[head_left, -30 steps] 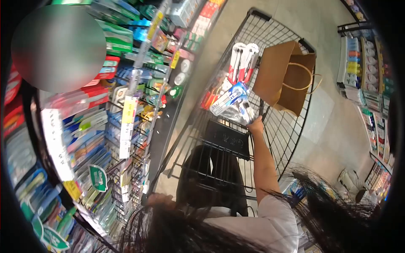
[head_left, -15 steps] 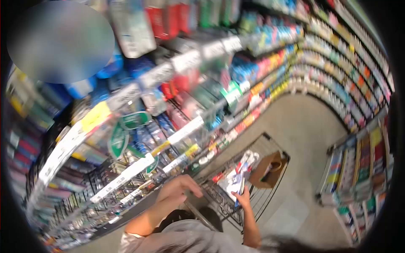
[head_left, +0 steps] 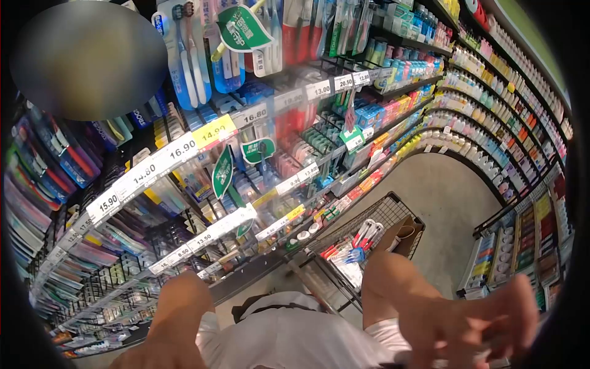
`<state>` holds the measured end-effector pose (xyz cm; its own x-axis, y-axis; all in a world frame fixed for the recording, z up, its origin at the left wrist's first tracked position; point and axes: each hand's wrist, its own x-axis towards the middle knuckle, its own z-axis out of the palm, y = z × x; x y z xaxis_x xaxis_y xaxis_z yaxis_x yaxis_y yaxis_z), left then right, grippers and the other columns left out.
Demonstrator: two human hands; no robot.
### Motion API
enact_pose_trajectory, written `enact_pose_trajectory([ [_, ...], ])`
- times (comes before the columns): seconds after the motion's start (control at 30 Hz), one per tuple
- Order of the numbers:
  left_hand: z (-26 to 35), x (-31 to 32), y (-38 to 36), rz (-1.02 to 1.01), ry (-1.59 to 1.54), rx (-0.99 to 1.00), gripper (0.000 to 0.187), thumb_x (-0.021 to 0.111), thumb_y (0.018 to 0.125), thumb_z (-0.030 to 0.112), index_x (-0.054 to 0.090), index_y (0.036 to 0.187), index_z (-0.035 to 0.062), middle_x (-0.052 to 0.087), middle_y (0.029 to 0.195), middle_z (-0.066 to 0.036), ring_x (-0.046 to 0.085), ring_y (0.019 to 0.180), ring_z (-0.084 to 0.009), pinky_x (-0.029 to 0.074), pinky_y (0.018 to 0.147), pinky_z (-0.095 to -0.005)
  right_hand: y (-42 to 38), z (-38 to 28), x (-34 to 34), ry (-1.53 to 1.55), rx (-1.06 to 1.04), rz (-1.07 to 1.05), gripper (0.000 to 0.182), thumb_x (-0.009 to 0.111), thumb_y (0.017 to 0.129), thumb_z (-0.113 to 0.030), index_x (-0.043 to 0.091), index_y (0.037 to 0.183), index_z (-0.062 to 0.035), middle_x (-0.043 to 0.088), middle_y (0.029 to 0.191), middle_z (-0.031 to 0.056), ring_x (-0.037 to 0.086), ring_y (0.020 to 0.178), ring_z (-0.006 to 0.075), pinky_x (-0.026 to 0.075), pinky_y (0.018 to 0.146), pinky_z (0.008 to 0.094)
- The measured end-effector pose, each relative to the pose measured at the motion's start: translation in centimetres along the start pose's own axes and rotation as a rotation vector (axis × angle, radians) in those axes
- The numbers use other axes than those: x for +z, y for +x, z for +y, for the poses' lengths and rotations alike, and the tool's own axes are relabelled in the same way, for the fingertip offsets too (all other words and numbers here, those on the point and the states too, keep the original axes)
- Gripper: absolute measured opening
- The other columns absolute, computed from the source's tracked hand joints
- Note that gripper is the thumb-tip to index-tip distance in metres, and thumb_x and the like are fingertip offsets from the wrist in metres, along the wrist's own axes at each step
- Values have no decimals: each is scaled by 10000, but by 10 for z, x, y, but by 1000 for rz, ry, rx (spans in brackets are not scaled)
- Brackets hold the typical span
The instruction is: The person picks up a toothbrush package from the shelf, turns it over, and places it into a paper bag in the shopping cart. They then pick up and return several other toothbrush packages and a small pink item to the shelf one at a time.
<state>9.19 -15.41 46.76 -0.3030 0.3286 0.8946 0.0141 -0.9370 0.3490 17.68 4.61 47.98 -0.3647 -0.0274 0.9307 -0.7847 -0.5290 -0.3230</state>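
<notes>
Red and white packs (head_left: 367, 234) look light and stiff, best held by the edges (the right hand (head_left: 470, 320) has fingers loosely spread; the left hand (head_left: 169, 326), I cannot tell).

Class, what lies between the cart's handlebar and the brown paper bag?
Head view: red, white and blue packages lie between the handlebar and the bag.

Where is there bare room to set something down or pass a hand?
Floor shows bare between the far end of the shopping cart and the curved bottle shelves. Some cart mesh shows beyond the red-and-white packs, left of the paper bag; a small item might fit. Crowded: the toothbrush rack.
</notes>
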Motion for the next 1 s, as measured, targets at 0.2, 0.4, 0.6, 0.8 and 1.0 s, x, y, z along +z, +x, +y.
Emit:
enact_pose_trajectory([
  [0.2, 8, -40, -13, -463, 28, 386, 141, 485, 863, 77, 625, 878, 92, 617, 959, -90, 580, 937, -191, 506, 745, -360, -11, -10, -6, -23, -560, -396, 144, 528, 845, 13, 594, 941, -71, 543, 1028, 60, 584, 927, 191, 508, 800, 327],
  [0.4, -16, -84, -103, -315, 428, -737, 237, 480, 877, 228, 606, 875, 27, 593, 950, -147, 570, 920, -235, 452, 785, -343, -87, -8, -93, -118, 8, -729, 295, 583, 854, -212, 486, 1064, -29, 511, 1097, 177, 587, 800, 356, 511, 618, 448],
  [0.6, -228, -168, -235, -340, 516, -1218, 188, 462, 883, 210, 544, 950, 55, 580, 913, -68, 554, 919, -189, 407, 829, -322, -167, 111, -218, -707, 702, 235, 454, 768, 651, -311, 510, 918, -49, 607, 844, 165, 586, 767, 286, 448, 693, 372],
  [0.8, -300, -170, -358, -813, 1303, -615, 134, 573, 750, 249, 549, 746, 118, 490, 728, -21, 504, 749, -190, 384, 692, -349, -142, 199, -271, -1563, 680, 530, 639, 811, 583, -378, 441, 977, -36, 598, 901, 225, 582, 818, 409, 463, 681, 440],
  [1.0, -299, -168, -370, -612, 1246, -424, 146, 596, 684, 259, 551, 657, 123, 471, 660, -10, 484, 693, -175, 372, 658, -332, -130, 221, -256, -1651, 577, 557, 631, 798, 594, -348, 436, 996, -25, 589, 869, 216, 576, 789, 411, 459, 664, 447],
])
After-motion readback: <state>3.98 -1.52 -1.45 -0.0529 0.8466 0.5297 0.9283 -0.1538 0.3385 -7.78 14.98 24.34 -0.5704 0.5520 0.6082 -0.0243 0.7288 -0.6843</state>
